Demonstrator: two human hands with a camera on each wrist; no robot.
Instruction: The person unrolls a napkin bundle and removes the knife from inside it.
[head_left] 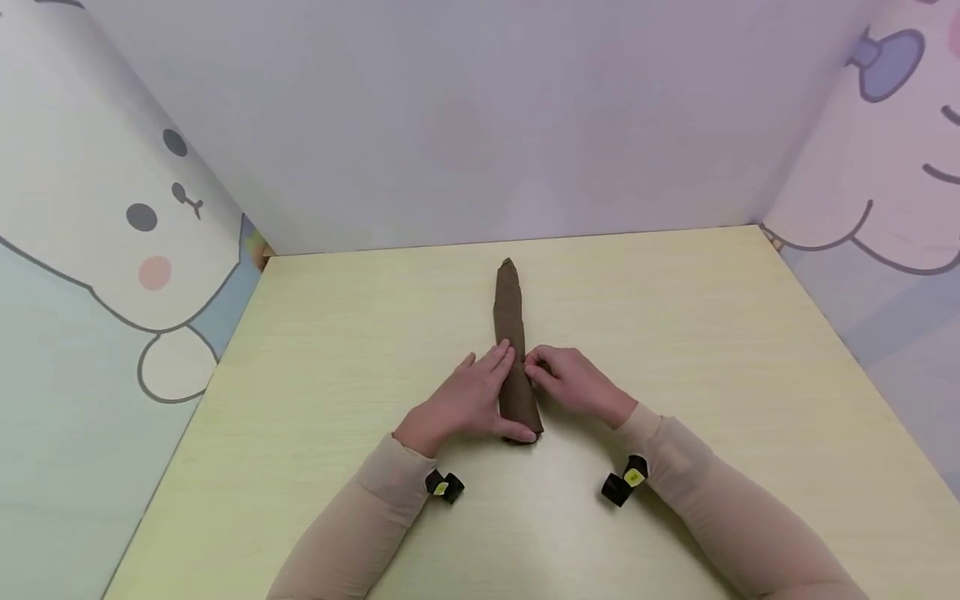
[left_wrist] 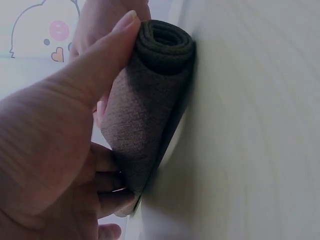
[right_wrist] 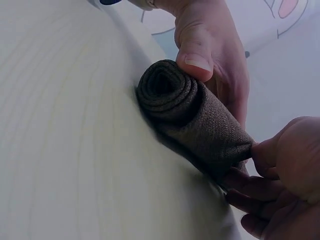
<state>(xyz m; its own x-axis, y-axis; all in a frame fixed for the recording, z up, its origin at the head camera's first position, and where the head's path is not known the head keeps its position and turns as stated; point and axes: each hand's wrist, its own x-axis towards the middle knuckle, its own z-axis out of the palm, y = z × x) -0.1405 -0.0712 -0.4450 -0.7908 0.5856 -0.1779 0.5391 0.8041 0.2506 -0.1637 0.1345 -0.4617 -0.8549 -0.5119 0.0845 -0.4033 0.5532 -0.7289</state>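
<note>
A brown textured cloth (head_left: 510,312), rolled into a long tube, lies lengthwise from me on the table. Its near end shows spiral layers in the left wrist view, where the roll (left_wrist: 145,110) touches the tabletop. My left hand (head_left: 468,398) rests along the roll's left side, thumb on the near end and fingers stretched out farther up. On the other side, my right hand (head_left: 576,383) pinches the cloth's edge between thumb and fingers. The right wrist view shows that pinch pulling a small fold in the cloth (right_wrist: 215,130).
The pale wooden table (head_left: 337,317) extends around the roll on all sides. A plain whitish wall (head_left: 480,125) stands behind its far edge. Cartoon-printed panels flank it on the left (head_left: 90,183) and right (head_left: 885,167). Small black cameras hang at both wrists.
</note>
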